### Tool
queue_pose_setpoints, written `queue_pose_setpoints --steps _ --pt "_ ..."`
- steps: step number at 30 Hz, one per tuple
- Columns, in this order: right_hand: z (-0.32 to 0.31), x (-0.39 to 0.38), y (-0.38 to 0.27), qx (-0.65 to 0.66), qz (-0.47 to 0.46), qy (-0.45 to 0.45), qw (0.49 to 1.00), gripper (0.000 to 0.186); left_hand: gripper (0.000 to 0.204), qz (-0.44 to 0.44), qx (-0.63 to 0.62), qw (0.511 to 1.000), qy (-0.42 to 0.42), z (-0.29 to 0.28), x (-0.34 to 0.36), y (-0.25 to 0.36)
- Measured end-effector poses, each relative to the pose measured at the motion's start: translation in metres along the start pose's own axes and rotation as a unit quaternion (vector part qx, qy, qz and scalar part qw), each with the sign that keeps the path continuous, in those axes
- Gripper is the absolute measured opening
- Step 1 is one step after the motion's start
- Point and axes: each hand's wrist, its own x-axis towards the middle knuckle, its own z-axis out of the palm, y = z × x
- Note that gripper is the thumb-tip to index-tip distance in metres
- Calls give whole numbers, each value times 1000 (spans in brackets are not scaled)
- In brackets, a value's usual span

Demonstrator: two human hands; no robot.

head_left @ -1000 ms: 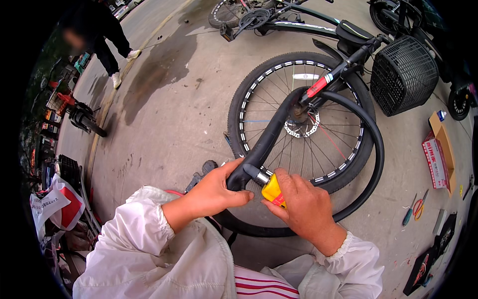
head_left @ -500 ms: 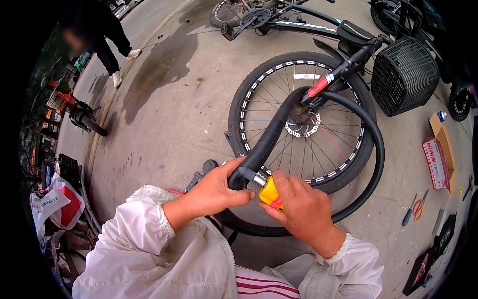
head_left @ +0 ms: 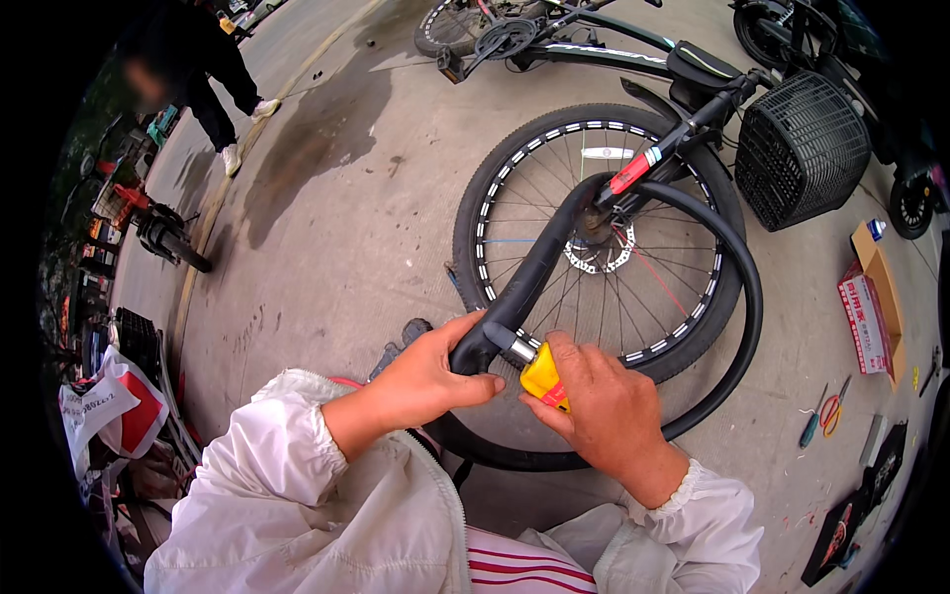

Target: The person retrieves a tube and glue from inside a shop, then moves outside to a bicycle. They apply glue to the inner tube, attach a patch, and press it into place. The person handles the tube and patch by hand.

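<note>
My left hand [head_left: 426,381] grips a black bicycle inner tube [head_left: 727,257] near its metal valve. My right hand [head_left: 604,411] is closed on a yellow tool [head_left: 542,376] that sits on the valve end. The tube loops up over a bicycle wheel [head_left: 515,188] with a disc rotor [head_left: 604,252] and comes back round below my hands. White jacket sleeves cover both of my forearms.
The bicycle lies on a concrete floor [head_left: 346,228], with a black wire basket [head_left: 802,148] at right. A cardboard box [head_left: 871,297], pliers [head_left: 831,411] and other tools lie at the right edge. A person in black [head_left: 198,69] stands far left.
My right hand has shifted slightly on the yellow tool at the valve. The left hand keeps its hold on the tube.
</note>
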Motion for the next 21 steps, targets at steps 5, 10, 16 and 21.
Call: queue_pose_setpoints --steps 5,10,16,21 --pt "5 3 9 1 31 10 999 63 75 -55 -9 998 -21 0 -2 11" --pt "5 1 3 21 9 26 999 60 67 -98 -178 977 -61 -5 -1 5" --pt "10 -1 4 60 43 26 997 65 48 -111 -319 935 -105 -10 1 3" --pt "10 -1 -1 91 51 30 994 66 40 -114 -402 898 -138 -14 1 -3"
